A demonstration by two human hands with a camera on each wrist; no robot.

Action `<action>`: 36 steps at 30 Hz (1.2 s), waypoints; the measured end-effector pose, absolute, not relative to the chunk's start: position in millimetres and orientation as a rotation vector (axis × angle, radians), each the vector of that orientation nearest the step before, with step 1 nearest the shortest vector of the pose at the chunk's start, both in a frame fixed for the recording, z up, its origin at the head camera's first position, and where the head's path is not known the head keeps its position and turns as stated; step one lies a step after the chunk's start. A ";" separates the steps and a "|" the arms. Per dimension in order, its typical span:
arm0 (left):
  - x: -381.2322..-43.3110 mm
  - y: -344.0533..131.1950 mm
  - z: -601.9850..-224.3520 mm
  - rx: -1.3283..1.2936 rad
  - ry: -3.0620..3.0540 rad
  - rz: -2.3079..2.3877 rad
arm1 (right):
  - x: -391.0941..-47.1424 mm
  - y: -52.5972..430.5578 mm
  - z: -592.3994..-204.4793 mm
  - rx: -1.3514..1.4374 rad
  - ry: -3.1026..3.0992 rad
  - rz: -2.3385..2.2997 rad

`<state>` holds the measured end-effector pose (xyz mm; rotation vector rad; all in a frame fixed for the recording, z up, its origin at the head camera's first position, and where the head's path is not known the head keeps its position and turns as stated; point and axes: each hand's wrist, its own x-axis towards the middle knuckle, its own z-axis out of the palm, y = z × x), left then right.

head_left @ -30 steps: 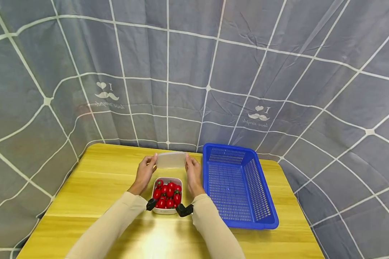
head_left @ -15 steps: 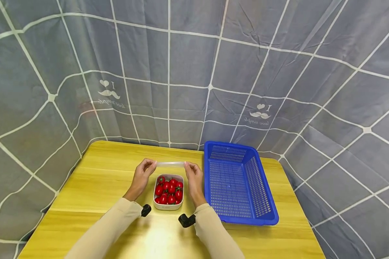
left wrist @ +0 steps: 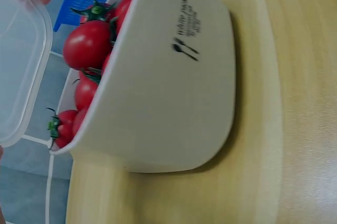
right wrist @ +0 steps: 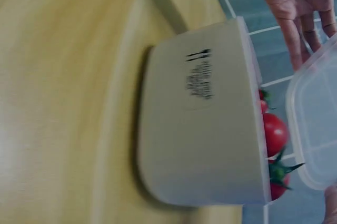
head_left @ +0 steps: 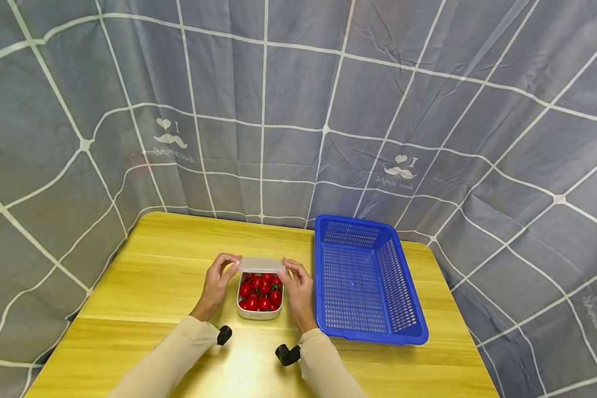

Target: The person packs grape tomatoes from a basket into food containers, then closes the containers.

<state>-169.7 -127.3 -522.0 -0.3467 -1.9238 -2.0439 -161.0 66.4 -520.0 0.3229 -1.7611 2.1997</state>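
A white food box (head_left: pixel 257 315) full of several red tomatoes with green stems (head_left: pixel 261 291) stands on the table in the head view. Its printed front wall (left wrist: pixel 163 87) fills much of the left wrist view. My left hand (head_left: pixel 216 283) pinches the left edge of a translucent plastic lid (head_left: pixel 261 265), and my right hand (head_left: pixel 300 288) pinches the right edge. The lid is held tilted over the far rim of the box, overlapping the back tomatoes in the head view. Both wrist views show the lid (right wrist: pixel 322 113) apart from the near rim, with tomatoes visible in the gap.
A blue perforated plastic basket (head_left: pixel 320 276) stands on the yellow wooden table (head_left: pixel 169 260), to the right of my right hand. Behind the table hangs a grey curtain (head_left: pixel 229 83) with white grid lines. Black wrist mounts (head_left: pixel 287 355) stick out from both sleeves.
The lid has come down and toward me from beyond the box to its far rim, tipping from upright through edge-on to slanted. Both hands moved with it; box and basket stay put.
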 end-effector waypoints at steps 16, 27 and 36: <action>-158.6 -123.5 -543.3 -0.519 -1.827 -2.017 | -150.3 72.9 -556.4 0.514 -1.633 2.276; -158.3 -121.0 -556.2 -0.613 -1.767 -2.049 | -149.8 76.3 -567.2 0.579 -1.647 2.253; -158.6 -120.5 -561.2 -0.613 -1.865 -1.948 | -149.5 79.7 -566.5 0.618 -1.784 2.178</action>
